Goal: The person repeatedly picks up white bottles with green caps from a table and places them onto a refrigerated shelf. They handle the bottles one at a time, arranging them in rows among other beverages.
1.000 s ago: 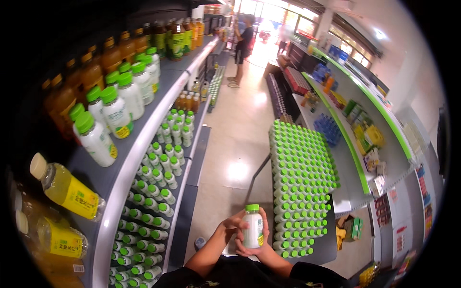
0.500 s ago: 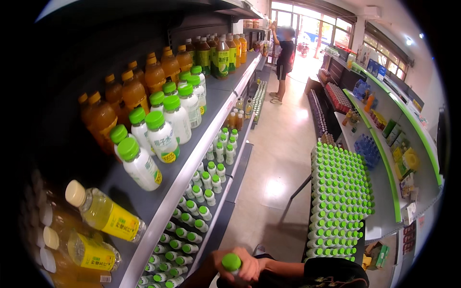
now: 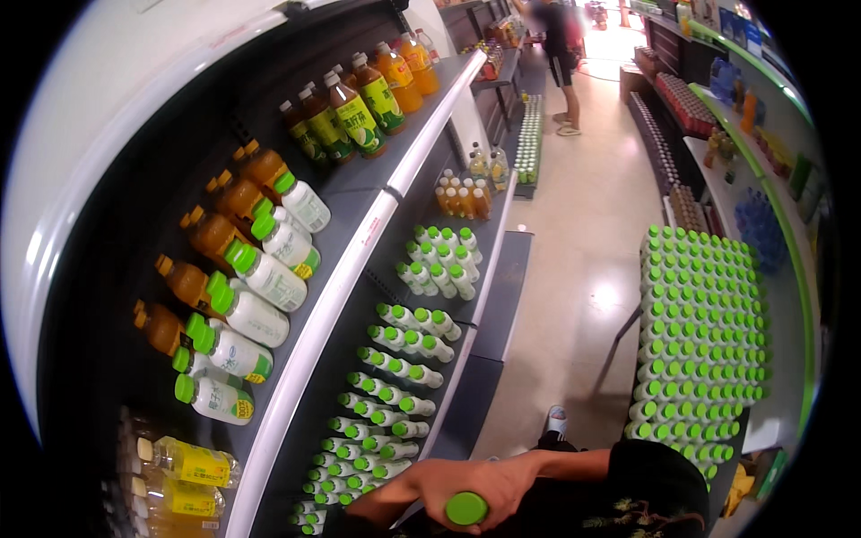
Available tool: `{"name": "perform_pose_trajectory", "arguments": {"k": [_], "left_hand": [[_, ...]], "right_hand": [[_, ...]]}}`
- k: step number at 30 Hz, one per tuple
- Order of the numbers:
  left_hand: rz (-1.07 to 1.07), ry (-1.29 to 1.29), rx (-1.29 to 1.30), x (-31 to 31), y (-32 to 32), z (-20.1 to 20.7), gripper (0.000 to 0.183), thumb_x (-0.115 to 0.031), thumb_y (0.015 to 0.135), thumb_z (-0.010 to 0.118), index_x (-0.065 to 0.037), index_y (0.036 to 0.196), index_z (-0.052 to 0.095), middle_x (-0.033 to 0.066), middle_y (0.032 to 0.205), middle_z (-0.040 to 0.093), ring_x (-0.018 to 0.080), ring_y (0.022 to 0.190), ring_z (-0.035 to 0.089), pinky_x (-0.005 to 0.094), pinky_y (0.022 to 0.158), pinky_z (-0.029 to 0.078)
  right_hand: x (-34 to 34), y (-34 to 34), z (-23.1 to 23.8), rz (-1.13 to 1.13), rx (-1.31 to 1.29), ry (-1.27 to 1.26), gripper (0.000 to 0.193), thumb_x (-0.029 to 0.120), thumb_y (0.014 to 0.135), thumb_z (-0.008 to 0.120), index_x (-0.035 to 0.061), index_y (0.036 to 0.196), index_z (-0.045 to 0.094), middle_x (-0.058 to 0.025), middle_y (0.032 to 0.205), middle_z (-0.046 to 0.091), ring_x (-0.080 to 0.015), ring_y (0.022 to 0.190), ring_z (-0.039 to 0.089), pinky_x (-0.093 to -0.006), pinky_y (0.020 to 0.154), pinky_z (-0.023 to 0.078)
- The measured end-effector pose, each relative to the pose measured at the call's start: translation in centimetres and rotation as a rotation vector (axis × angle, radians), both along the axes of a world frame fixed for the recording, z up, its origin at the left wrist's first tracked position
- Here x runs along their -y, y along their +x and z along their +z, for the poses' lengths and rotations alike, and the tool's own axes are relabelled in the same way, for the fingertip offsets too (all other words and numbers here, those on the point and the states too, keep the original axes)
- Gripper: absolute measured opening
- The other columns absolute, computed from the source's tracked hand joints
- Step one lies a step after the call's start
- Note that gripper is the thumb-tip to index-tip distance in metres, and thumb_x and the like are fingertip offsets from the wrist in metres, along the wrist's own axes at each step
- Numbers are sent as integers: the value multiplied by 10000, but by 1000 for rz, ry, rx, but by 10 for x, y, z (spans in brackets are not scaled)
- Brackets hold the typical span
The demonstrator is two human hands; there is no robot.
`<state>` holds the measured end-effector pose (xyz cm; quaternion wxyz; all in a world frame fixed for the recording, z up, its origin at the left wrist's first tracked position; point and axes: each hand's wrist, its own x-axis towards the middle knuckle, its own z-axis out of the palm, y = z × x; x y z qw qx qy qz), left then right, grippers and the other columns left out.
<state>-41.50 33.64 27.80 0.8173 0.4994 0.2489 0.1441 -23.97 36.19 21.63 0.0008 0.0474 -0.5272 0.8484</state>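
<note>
Head view: your right hand (image 3: 504, 484) is wrapped round one white bottle (image 3: 466, 509), its green cap pointing up toward the camera at the lower edge. Your left hand (image 3: 421, 481) meets it from the other side, largely covered; whether its fingers grip the bottle cannot be told.

Change noted: a second ago you held the bottle upright with its label showing; it now sits lower and shows chiefly its cap. Your view has swung left, so the upper shelf (image 3: 345, 215) takes up more of it.

Finding: the bottle remains in your grasp, well apart from the green-capped bottles on the upper shelf (image 3: 256, 316), and is not set down. Similar bottles on the lower shelf (image 3: 387, 394) stand in rows to the left, and a dense block of them (image 3: 695, 341) covers the counter (image 3: 739, 439) to your right.
</note>
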Motion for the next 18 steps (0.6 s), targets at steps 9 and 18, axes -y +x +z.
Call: {"name": "perform_pose_trajectory", "arguments": {"k": [9, 18], "left_hand": [[-59, 162, -190, -110, 78, 22, 731, -222, 789, 810, 53, 1339, 415, 267, 1263, 490, 424, 1179, 519, 489, 998, 446], [280, 567, -304, -196, 93, 31, 788, -195, 823, 794, 74, 1431, 370, 307, 1369, 441, 461, 1268, 479, 518, 1059, 423]], "right_hand": [[-64, 65, -4, -469, -41, 24, 614, 246, 796, 865, 57, 1293, 558, -114, 1156, 634, -244, 971, 641, -363, 831, 524], [-145, 48, -10, -1363, -55, 164, 610, 165, 790, 876, 41, 1297, 560, -101, 1159, 633, -215, 1047, 646, -352, 908, 533]]}}
